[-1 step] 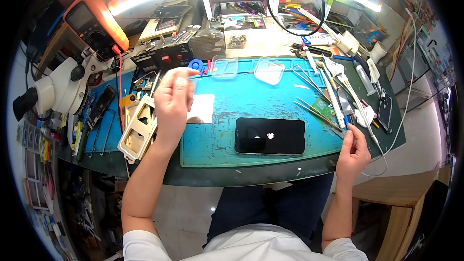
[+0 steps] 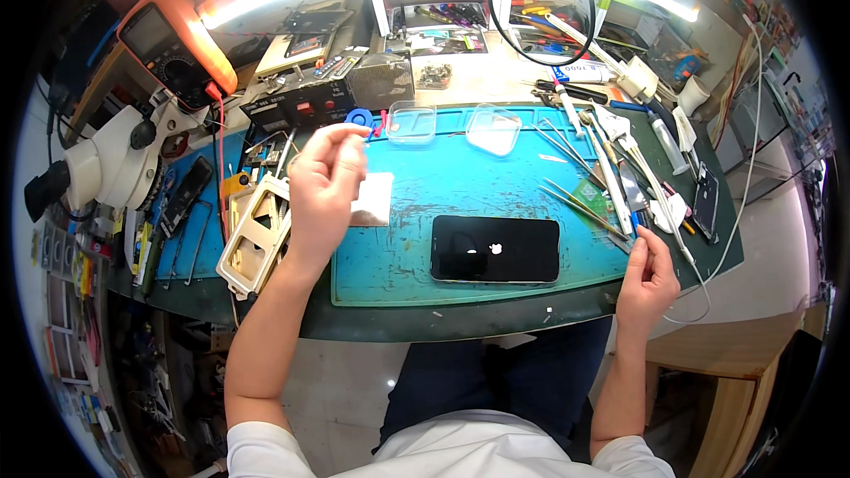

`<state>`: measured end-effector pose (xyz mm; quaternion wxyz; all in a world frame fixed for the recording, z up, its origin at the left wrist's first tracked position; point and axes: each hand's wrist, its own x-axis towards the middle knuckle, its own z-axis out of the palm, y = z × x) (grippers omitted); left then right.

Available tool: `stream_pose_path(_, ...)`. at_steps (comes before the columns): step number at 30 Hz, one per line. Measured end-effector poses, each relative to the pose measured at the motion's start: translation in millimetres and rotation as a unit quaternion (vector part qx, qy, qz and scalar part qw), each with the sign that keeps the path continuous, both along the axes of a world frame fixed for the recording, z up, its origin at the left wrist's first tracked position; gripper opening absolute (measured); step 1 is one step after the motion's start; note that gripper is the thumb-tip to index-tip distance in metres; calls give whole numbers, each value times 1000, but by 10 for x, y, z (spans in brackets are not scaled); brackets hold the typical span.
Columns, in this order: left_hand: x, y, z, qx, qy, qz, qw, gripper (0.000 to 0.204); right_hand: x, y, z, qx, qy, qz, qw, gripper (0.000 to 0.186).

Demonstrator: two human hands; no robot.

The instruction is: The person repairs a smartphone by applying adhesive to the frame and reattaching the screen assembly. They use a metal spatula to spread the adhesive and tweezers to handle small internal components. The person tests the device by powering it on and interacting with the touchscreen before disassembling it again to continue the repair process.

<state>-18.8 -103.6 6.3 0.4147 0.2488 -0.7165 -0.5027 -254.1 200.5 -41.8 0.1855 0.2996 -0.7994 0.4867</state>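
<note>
My left hand [image 2: 326, 186] is raised over the left part of the blue work mat [image 2: 398, 274], its fingers curled in with thumb and forefinger together. Whatever they hold, if anything, is too small to make out. Just past its fingertips are a blue round spool-like piece [image 2: 358, 118] and a small clear plastic box [image 2: 413, 124]. A white square sheet [image 2: 375, 199] lies beside the wrist. My right hand [image 2: 648, 283], at the mat's right edge, pinches the blue handle of a flat metal blade [image 2: 631, 190]. Between the hands, a black smartphone [image 2: 522, 257] lies face up with a small white logo lit on its screen.
Several tweezers [image 2: 580, 208], a syringe [image 2: 668, 146] and other slim tools crowd the right side. A clear lid [image 2: 493, 130] sits at the mat's back. On the left are a gold metal fixture [image 2: 252, 248], an orange multimeter [image 2: 177, 44] and a white microscope [image 2: 111, 159].
My left hand has shifted slightly to the right, and its fingers have curled in more. The right hand and the smartphone have stayed put.
</note>
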Motion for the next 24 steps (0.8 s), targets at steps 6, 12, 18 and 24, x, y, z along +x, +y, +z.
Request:
stream_pose_path(6, 98, 191, 88, -173, -188, 22, 967, 27, -35, 15, -24, 4, 6, 1, 1000, 15)
stream_pose_path(12, 266, 306, -34, -221, -273, 29, 936, 17, -24, 14, -1, -2, 1, 4, 1000, 15)
stream_pose_path(18, 274, 311, -140, -311, -277, 44, 908, 12, -25, 12, -23, -2, 1, -4, 1000, 17)
stream_pose_path(24, 435, 672, -20, -247, -293, 2, 924, 11, -8, 38, -19, -6, -15, 5, 1000, 18)
